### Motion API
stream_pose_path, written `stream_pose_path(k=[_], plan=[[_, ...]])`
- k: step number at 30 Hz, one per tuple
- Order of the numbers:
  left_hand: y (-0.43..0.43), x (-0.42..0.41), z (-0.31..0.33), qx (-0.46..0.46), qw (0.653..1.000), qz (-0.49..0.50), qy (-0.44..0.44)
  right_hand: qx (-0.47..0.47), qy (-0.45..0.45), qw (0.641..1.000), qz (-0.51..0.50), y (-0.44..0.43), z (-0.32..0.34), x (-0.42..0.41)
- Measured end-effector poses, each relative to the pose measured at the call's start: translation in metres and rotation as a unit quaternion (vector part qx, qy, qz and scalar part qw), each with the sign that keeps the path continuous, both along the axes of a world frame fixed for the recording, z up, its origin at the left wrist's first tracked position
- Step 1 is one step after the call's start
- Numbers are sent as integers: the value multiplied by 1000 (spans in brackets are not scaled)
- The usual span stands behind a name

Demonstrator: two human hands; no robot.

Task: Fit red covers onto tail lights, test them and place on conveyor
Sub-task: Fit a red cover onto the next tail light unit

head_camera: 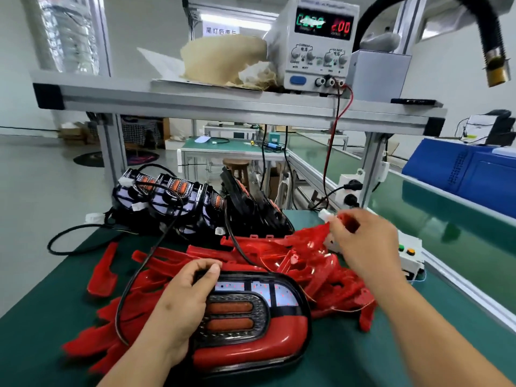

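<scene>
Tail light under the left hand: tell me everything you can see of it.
The tail light is a rounded, black-rimmed housing lying face up on the green mat among loose red covers. Glossy red plastic spans its lower half; the upper band is white with red dots; a dark centre panel holds two orange bars. The left hand grips its left end, thumb on the top rim.

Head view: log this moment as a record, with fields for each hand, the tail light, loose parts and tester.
tail light: lies on the green table, red cover along its lower edge
left hand: grips the tail light's left end
right hand: pinches a white connector over the red covers
red covers: loose pile behind the tail light
other tail lights: stacked at far left
power supply: on the shelf, displays lit
conveyor: green belt at right
</scene>
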State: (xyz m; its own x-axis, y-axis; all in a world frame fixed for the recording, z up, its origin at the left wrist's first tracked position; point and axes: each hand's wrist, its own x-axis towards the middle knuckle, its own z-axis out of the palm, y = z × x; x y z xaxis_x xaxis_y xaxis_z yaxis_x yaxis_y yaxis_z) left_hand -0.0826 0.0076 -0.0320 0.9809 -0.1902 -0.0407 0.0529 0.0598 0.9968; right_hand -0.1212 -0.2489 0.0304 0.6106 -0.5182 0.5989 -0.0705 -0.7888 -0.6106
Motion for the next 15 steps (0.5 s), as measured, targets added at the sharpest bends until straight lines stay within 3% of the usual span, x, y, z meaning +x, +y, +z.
stream_pose_path(k=[2, 5, 10, 12, 15], plan=[[-1, 2, -1, 9, 1000, 3, -14, -14, -43, 998, 43, 6, 22, -2], [-2, 1, 0, -10, 1000, -13, -4, -140, -46, 984, 96, 25, 53, -10], [-9, 6, 10, -31, 999, -18, -3, -325, 73, 911, 242, 81, 70, -14], [-5, 6, 6, -82, 996, -36, -17, -395, 104, 872, 269, 105, 57, -5], [-5, 5, 10, -101, 994, -37, -9, -395, 92, 862, 304, 127, 32, 10]])
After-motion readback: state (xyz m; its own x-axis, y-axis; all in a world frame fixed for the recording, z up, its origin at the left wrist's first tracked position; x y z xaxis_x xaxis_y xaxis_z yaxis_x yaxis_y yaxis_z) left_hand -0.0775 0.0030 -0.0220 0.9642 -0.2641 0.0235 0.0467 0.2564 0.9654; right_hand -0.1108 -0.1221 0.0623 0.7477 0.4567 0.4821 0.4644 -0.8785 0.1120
